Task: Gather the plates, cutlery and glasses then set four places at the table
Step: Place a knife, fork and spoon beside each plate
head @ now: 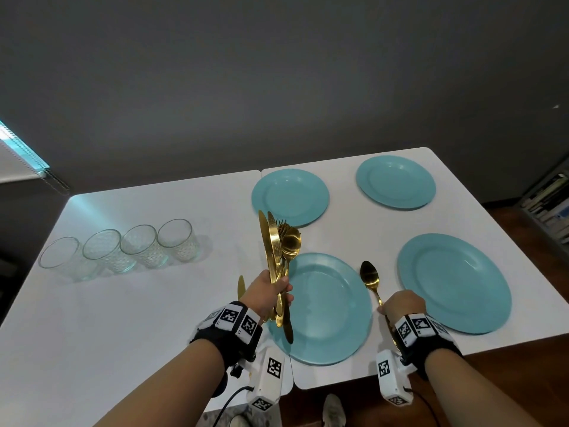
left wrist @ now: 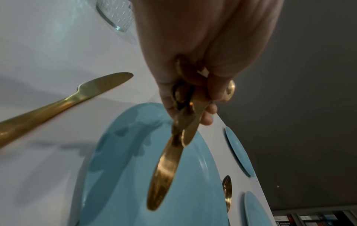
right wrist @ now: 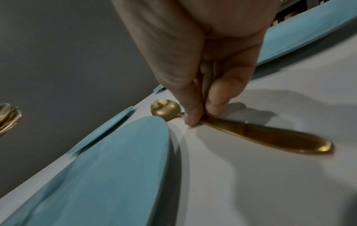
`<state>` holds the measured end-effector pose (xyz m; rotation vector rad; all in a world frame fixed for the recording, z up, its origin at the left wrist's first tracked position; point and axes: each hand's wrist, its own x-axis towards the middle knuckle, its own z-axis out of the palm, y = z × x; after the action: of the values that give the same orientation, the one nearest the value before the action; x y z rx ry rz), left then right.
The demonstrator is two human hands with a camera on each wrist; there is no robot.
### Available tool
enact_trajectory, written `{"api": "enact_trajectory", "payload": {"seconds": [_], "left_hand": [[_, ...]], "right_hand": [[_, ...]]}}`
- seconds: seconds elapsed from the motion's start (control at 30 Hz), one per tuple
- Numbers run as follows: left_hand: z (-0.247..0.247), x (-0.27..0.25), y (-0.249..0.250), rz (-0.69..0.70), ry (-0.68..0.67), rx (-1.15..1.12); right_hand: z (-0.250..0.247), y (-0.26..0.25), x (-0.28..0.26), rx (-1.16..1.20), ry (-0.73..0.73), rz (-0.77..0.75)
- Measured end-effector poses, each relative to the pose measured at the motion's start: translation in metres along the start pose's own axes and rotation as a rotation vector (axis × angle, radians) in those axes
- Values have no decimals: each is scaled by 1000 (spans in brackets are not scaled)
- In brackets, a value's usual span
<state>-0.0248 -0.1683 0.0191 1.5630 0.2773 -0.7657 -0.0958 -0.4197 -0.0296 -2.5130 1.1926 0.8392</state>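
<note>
white tabletop (head: 138, 303) bearing four teal plates in a two-by-two layout on its right half: near left plate (head: 329, 306), near right plate (head: 454, 283), far left plate (head: 291, 200), far right plate (head: 395, 182). the left hand (head: 268, 292) is closed in a fist round a bundle of gold cutlery (head: 278, 245) (knives, forks and spoons together), held above the left edge of the near left plate; the bundle's long axis runs nearly upright, working ends up and tilted away from the person, handles projecting below the fist over the plate. the right hand (head: 403, 305) pinches the neck of a single gold spoon (head: 371, 277) between thumb (right wrist: 222, 97) and forefinger; this spoon lies in the gap between the two near plates, just beside the right rim of the near left plate, long axis running from near to far, bowl pointing to the far side and handle toward the person. whether it rests fully on the surface cannot be told. a lone gold knife (left wrist: 63, 102) lies flat to the left of the near left plate, blade pointing away. four clear glasses (head: 123, 251) stand in a row on the left half, well apart from the plates.
</note>
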Motion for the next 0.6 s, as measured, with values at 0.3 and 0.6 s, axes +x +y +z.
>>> {"api": "enact_trajectory", "payload": {"seconds": [0.3,0.6], "left_hand": [[4,-1,0,4,-40,11],[26,-7,7,111,-168,139]], "right_hand": [[-31,-31,-45,298,117,-362],[-42,-86,-84,634,-230,-569]]}}
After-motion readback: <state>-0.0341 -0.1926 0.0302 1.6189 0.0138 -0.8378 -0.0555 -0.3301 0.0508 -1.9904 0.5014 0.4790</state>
